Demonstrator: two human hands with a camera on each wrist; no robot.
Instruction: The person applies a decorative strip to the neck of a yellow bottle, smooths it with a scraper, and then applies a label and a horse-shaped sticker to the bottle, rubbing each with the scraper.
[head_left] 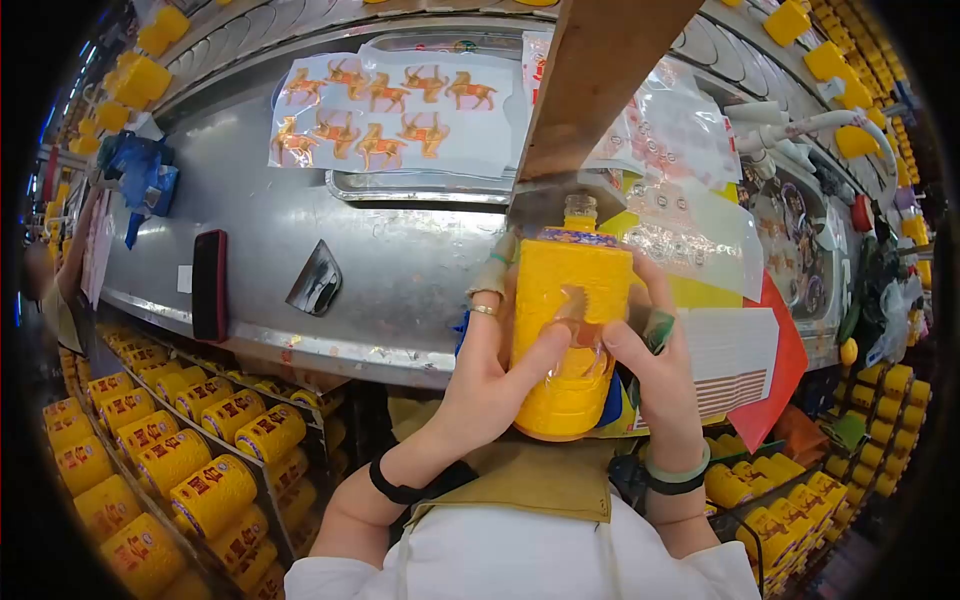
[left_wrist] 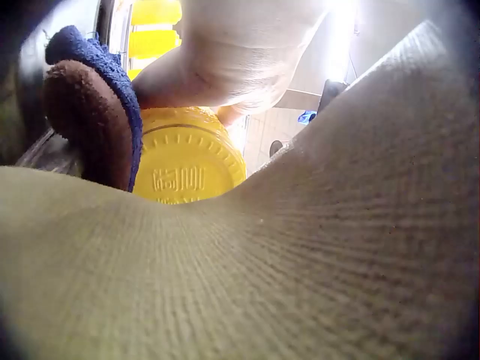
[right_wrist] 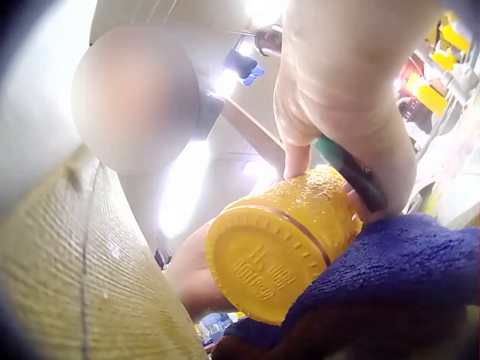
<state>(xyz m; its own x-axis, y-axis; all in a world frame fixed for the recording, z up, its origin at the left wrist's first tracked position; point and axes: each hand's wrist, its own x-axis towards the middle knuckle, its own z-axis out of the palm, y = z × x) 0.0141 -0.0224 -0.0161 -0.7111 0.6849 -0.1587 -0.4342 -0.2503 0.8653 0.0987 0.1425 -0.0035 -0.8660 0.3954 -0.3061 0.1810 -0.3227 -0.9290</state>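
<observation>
A yellow bottle (head_left: 550,400) with a bare glass neck is held between both hands, its neck pointing away from the body. My left hand (head_left: 490,385) grips its left side, fingers wrapped behind and thumb on the front. From the right, my right hand (head_left: 660,375) holds it with the thumb near a clear, shiny horse-shaped decal (head_left: 575,310) on the front. A green-and-black piece (right_wrist: 349,172) lies against the right hand's fingers. The embossed base (left_wrist: 184,169) faces the left wrist camera. Dark blue cloth (right_wrist: 405,259) lies close under the bottle in the right wrist view.
On the metal table (head_left: 240,280) lie a decal sheet of several horses (head_left: 375,120), a phone (head_left: 210,285) and a dark scraper-like blade (head_left: 317,280). A wooden post (head_left: 590,80) rises beyond the bottle. Racks of yellow bottles (head_left: 215,495) stand below left and right.
</observation>
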